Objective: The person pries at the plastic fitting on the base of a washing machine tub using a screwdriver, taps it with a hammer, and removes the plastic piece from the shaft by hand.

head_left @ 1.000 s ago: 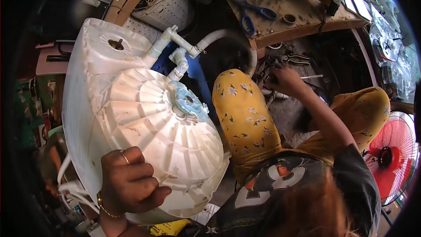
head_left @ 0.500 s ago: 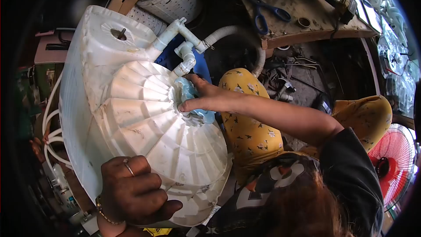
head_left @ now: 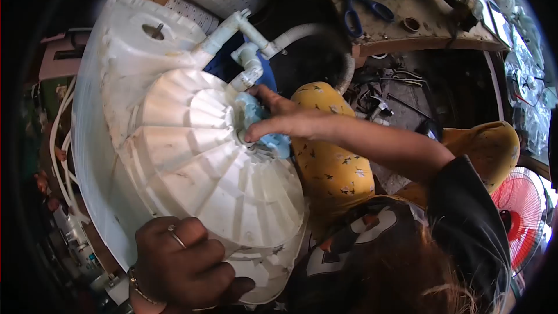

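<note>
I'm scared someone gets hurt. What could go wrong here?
The tub lies on its side, gripped at its rim by the left hand. If that grip slips, the tub could roll onto the other person's knee. That person's fingers press at the blue hub and might get pinched if the tub shifts.

The person's left hand (head_left: 180,267), a ring on one finger, grips the lower rim of a ribbed white plastic washing-machine tub (head_left: 192,157) lying on its side. A co-worker's hand (head_left: 285,119) rests on the pale blue hub (head_left: 261,125) at the tub's centre. Blue-handled scissors (head_left: 363,9) lie on the wooden bench (head_left: 418,38).
</note>
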Demonstrator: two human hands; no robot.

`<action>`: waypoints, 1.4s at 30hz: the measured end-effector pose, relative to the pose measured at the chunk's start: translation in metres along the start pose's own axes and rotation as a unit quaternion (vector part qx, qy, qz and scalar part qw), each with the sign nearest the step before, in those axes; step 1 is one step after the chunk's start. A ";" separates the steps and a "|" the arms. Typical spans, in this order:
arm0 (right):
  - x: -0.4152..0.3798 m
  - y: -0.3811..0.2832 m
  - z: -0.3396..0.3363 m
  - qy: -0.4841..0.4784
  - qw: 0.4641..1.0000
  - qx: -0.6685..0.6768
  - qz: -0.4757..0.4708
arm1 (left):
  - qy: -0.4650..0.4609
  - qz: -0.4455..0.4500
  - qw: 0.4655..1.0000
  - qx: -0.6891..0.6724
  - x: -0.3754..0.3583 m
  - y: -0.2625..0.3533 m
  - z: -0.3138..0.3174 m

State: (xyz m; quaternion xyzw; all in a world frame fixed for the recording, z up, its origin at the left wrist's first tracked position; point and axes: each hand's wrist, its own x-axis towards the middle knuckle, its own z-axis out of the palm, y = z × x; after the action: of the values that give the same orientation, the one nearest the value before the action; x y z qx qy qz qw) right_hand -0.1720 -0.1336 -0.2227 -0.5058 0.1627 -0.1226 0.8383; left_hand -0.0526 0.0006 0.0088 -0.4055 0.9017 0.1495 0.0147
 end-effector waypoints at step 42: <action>-0.062 -0.195 0.042 0.045 0.827 0.009 -0.561 | 0.107 0.030 0.994 -0.025 -0.009 -0.004 0.006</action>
State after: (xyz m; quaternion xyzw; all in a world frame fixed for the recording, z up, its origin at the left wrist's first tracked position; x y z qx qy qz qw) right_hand -0.2204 -0.1661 -0.0219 -0.4965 -0.1127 -0.5954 0.6215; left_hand -0.0442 0.0060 0.0036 -0.3921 0.9059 0.1279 -0.0960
